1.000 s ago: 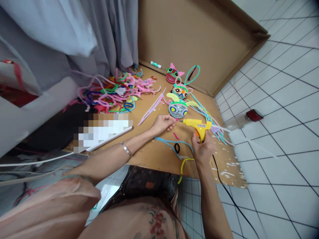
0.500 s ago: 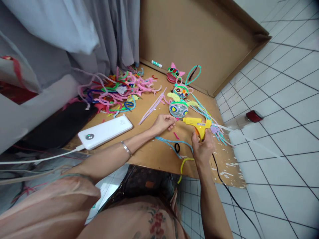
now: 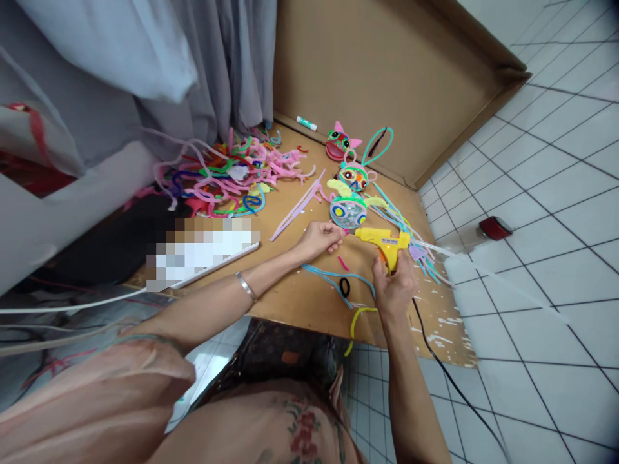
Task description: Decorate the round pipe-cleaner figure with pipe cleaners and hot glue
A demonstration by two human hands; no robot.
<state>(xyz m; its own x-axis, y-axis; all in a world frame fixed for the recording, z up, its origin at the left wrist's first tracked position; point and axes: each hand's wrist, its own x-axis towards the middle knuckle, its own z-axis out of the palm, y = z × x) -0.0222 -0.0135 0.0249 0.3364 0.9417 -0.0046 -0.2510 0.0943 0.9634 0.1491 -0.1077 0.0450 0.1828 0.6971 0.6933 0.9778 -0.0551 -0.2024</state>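
Observation:
My right hand (image 3: pixel 395 283) is wrapped round the handle of a yellow hot glue gun (image 3: pixel 382 241), its nozzle pointing left. A clear glue stick runs out of its back, and a black cord hangs below. My left hand (image 3: pixel 322 240) pinches a small pink pipe cleaner piece (image 3: pixel 345 232) right at the nozzle. Just beyond lies a round clear ornament (image 3: pixel 348 212) with green trim, yellow ears and blue-and-yellow eyes. Behind it sit a green animal face (image 3: pixel 354 176) with pink ears and a red one (image 3: pixel 337 147). Another pink snippet (image 3: pixel 343 263) lies below my left hand.
A heap of pipe cleaners (image 3: pixel 242 171) covers the table's left back, with a pixelated white device (image 3: pixel 207 258) in front. Blue pipe cleaners (image 3: pixel 333 276), a black ring (image 3: pixel 344 287) and a yellow strip (image 3: pixel 355 325) lie near the front edge. A cardboard wall (image 3: pixel 367 77) stands behind.
Both hands stay almost in place, the pink piece still at the glue gun's nozzle. The view has shifted very slightly. The white device is now pixelated.

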